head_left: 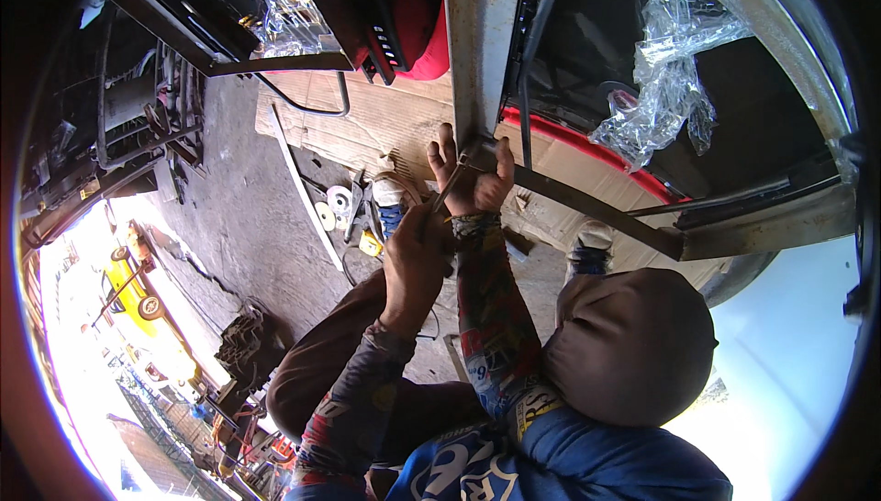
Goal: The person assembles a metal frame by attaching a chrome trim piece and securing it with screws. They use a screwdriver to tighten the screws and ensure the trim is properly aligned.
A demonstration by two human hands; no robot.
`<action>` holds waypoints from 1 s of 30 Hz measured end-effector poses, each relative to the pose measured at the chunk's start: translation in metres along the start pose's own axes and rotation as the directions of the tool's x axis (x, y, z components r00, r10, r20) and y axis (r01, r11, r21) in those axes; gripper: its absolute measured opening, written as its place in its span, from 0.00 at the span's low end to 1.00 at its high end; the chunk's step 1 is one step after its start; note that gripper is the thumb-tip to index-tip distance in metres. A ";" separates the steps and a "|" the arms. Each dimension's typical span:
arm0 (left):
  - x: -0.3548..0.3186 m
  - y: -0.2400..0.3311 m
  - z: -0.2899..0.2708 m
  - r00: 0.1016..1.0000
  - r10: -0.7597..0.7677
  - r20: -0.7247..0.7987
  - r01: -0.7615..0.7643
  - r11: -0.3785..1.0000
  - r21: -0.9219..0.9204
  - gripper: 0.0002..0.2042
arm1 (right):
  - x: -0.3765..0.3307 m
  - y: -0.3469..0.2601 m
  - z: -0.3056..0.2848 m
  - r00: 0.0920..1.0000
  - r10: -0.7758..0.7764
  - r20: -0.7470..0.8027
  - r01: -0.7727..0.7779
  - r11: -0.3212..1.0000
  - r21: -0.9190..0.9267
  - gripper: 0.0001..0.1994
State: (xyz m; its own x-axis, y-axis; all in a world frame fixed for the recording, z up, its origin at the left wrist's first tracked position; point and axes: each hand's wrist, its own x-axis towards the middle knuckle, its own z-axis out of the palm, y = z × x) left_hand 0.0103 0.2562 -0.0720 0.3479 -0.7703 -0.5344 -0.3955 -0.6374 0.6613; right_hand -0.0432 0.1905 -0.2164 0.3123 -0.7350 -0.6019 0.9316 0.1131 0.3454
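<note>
My left hand (415,258) is closed round a thin metal tool (449,188). The tool slants up to the lower end of an upright steel bar (479,51), where a flat steel bar (587,207) meets it. At that same corner my right hand (479,187) is cupped with its palm up and its fingers spread to either side of the metal. Some of its fingers are hidden behind the corner, so I cannot tell how firmly it touches. The tool's tip lies in front of the right palm, and its exact kind does not show.
Cardboard (376,125) covers the ground under the frame. Discs and tools (340,203) lie beside my left shoe (389,191), near a long pale strip (303,184). Clear plastic wrap (665,61) hangs at the right, above a red edge (587,148). My bent knee (633,345) rises close to my right arm.
</note>
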 end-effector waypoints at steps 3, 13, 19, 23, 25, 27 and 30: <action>-0.002 -0.001 -0.003 0.880 0.475 -0.018 -0.370 0.709 0.601 0.15 | -0.002 0.000 0.006 1.000 -0.010 -0.010 0.009 0.998 -0.062 0.28; 0.000 -0.021 0.000 0.988 0.133 -0.076 -0.129 0.990 0.050 0.15 | -0.024 0.005 0.006 0.974 0.172 -0.147 -0.226 0.718 -0.659 0.20; -0.030 -0.028 -0.019 0.584 -0.741 0.332 0.798 0.449 -0.402 0.32 | -0.028 0.004 0.017 0.947 0.279 -0.159 -0.319 0.759 -0.568 0.19; -0.024 -0.029 -0.015 0.641 -0.468 0.608 0.763 0.306 -0.570 0.35 | -0.026 0.009 0.021 0.940 0.324 -0.106 -0.338 0.852 -0.399 0.18; -0.018 -0.027 -0.013 0.718 -0.438 0.541 0.682 0.289 -0.671 0.23 | -0.027 0.005 0.021 0.939 0.319 -0.131 -0.342 0.816 -0.466 0.17; -0.016 -0.022 -0.012 0.796 -0.498 0.345 0.579 0.456 -0.676 0.15 | -0.028 -0.003 0.021 0.939 0.302 -0.165 -0.340 0.734 -0.589 0.16; -0.017 -0.012 -0.007 0.972 -0.130 -0.194 0.055 0.935 -0.350 0.06 | -0.027 -0.011 0.020 0.927 0.285 -0.242 -0.374 0.688 -0.622 0.17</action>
State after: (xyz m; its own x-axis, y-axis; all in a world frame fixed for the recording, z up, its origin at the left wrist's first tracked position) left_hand 0.0153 0.2775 -0.0672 0.5545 -0.6626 -0.5035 -0.0527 -0.6317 0.7734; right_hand -0.0661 0.1955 -0.1892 0.6005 -0.4877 -0.6336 0.6397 0.7685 0.0147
